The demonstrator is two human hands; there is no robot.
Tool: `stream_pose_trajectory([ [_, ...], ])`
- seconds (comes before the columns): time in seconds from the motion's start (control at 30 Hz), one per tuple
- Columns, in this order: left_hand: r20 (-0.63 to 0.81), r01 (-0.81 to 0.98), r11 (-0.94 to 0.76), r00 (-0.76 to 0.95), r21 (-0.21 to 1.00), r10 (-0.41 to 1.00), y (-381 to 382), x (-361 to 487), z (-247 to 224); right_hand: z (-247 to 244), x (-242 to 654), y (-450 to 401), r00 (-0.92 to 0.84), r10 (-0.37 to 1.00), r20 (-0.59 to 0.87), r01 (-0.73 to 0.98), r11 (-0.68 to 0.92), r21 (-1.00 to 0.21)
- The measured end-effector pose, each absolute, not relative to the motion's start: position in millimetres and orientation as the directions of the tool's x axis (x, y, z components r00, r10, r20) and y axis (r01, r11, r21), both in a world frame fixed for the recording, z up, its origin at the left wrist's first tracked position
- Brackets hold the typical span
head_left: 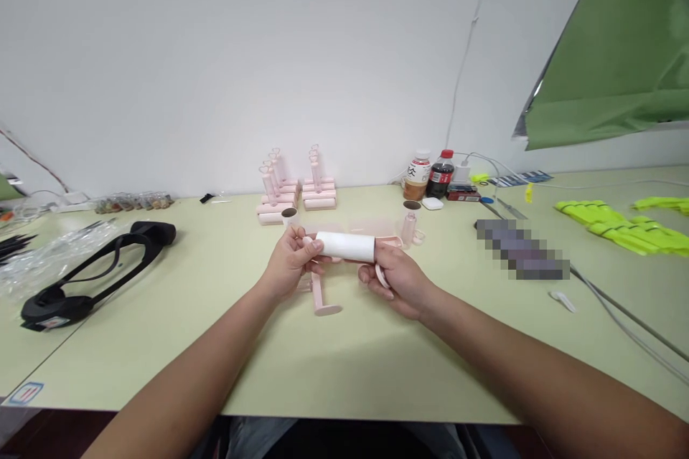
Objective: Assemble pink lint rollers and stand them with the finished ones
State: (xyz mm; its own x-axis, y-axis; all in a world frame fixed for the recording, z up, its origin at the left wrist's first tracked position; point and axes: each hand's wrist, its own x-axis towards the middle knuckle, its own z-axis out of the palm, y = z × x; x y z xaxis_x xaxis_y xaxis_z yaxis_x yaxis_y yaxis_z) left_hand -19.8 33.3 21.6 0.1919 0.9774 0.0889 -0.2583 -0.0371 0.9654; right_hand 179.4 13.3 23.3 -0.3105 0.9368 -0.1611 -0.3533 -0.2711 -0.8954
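Observation:
A white lint-roller paper roll (345, 246) lies level between my two hands above the table. My left hand (291, 262) pinches its left end, where a pale pink end piece shows. At the other end, my right hand (401, 280) has its fingers against the roll's opening, and a pink round cap (382, 276) sits in its curled fingers. Under my left hand rests a pink plastic roller part (320, 297). Just behind the hands stand a pink handle (409, 226) and another upright roll (289, 214). More pale pink pieces behind the roll are partly hidden.
Several pink lint rollers (272, 197) stand in rows near the wall. Two drink bottles (440, 176) are at the back right. A blurred-out phone-like object (522, 249), cables and yellow-green fabric pieces (619, 226) lie right. A black headset strap (97, 280) and clear plastic bags lie left.

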Motion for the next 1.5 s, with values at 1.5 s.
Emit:
stream_pose_trajectory([
  [1.5, 0.151, 0.482, -0.876, 0.864, 0.033, 0.481, -25, 75, -2, 28, 305, -7, 0.184, 0.975, -0.121, 0.236, -0.163, -0.958],
])
